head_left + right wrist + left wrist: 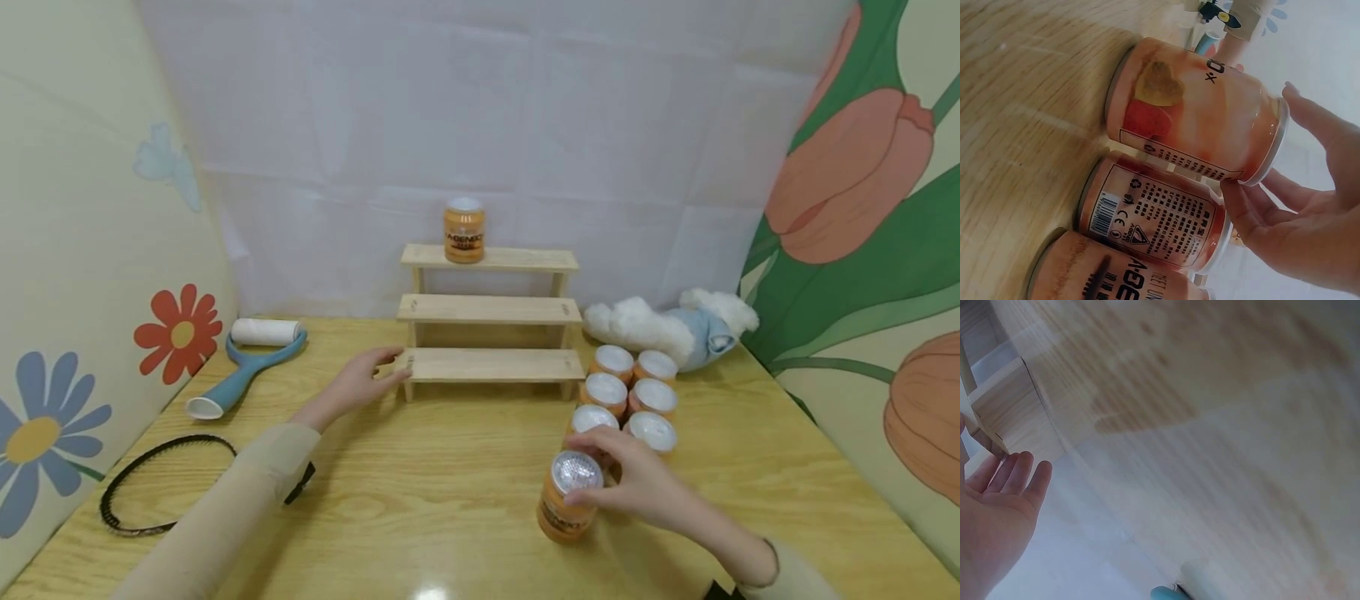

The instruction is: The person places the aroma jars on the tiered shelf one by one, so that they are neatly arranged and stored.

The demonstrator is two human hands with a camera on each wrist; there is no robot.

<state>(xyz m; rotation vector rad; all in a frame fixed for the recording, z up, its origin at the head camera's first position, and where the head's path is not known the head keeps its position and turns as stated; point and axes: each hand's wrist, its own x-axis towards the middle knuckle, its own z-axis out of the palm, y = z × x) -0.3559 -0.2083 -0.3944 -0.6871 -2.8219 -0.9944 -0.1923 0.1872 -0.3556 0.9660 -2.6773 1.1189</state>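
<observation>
My right hand grips an orange can near its top rim, thumb on one side and fingers on the other. In the right wrist view, this can stands close beside other cans, its base at the table. Several more orange cans with pale lids stand in two rows behind it. At the left end of a three-tier wooden shelf, my left hand holds the lowest board's end. In the left wrist view, fingertips touch that board end. One orange can stands on the top tier, left of centre.
A white plush toy in blue clothing lies behind the cans. At the left are a blue-handled lint roller and a black toothed headband. A white cloth backdrop and flower-patterned panels border the wooden table.
</observation>
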